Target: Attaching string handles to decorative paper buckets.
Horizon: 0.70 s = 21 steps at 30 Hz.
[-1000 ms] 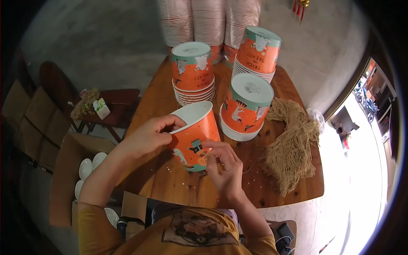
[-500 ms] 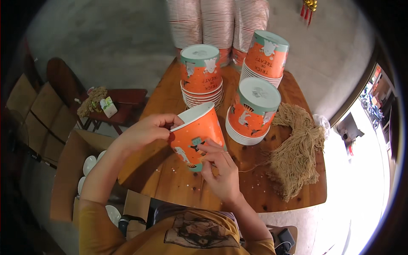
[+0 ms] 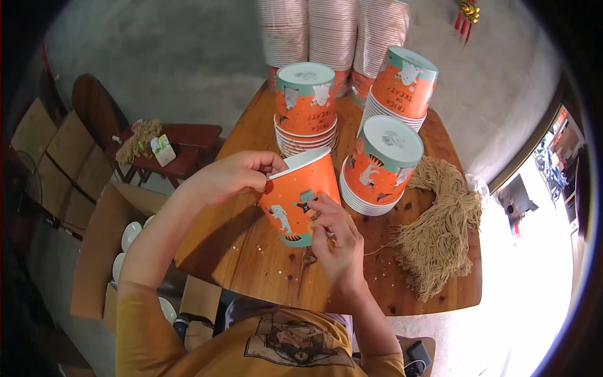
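Observation:
An orange paper bucket (image 3: 295,201) with a green base band, white inside and printed cartoon figures, is held tilted above the wooden table. My left hand (image 3: 242,174) grips its rim at the upper left, thumb outside and fingers reaching over the edge. Against the bucket's lower right side, my right hand (image 3: 339,242) has its fingers pinched together. A thin strand of twine (image 3: 375,250) runs from this hand toward a tan twine bundle (image 3: 440,232) on the right; its end at the fingertips is hidden.
Upside-down stacks of matching buckets stand close behind: a left stack (image 3: 306,103), a near right stack (image 3: 380,163) and a far right stack (image 3: 402,88). Wrapped bucket columns (image 3: 333,38) rise at the back. An open carton (image 3: 94,251) with white items sits left of the table (image 3: 220,270).
The whole view has shifted slightly. My hands and the bucket have moved a little to the right, and the bucket's base has lifted slightly. Both hands keep their places on it.

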Each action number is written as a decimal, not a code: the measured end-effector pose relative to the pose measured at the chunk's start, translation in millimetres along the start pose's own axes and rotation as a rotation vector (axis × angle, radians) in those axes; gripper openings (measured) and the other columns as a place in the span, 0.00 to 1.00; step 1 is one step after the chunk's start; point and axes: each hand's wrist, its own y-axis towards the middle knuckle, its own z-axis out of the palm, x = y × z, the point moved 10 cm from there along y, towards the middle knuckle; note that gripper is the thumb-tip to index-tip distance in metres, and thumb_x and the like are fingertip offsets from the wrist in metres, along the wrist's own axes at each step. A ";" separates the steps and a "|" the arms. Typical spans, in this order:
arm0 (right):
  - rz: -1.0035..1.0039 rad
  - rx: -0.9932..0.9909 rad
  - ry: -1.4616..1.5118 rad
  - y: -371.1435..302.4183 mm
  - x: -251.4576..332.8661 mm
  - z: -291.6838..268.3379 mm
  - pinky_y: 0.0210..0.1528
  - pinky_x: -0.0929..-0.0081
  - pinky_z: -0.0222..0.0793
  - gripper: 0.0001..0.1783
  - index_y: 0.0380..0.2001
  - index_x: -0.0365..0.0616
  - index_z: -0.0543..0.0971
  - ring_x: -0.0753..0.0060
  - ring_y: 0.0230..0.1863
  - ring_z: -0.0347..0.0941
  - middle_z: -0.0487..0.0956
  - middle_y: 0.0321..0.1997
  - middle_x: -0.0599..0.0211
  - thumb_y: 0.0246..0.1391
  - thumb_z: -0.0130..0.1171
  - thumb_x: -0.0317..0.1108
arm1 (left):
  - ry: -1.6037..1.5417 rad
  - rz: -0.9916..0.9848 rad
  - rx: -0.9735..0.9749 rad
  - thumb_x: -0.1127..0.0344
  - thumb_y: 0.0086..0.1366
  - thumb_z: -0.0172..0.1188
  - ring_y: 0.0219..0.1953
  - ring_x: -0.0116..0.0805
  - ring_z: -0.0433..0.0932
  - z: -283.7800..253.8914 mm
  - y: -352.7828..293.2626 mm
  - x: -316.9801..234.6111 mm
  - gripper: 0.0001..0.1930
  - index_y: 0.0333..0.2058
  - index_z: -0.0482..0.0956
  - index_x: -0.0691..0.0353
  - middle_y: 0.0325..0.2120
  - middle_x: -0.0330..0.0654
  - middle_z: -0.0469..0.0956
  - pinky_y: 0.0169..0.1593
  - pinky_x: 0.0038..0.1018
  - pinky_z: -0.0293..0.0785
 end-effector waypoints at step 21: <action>0.004 0.037 0.029 4.1 -2.2 11.9 0.59 0.57 0.69 0.05 0.33 0.39 0.73 0.44 0.62 0.70 0.79 0.53 0.56 0.53 0.57 0.20 | -0.151 -0.091 0.071 0.80 0.47 0.50 0.36 0.20 0.73 -13.1 8.2 13.6 0.26 0.48 0.79 0.68 0.38 0.34 0.79 0.40 0.18 0.68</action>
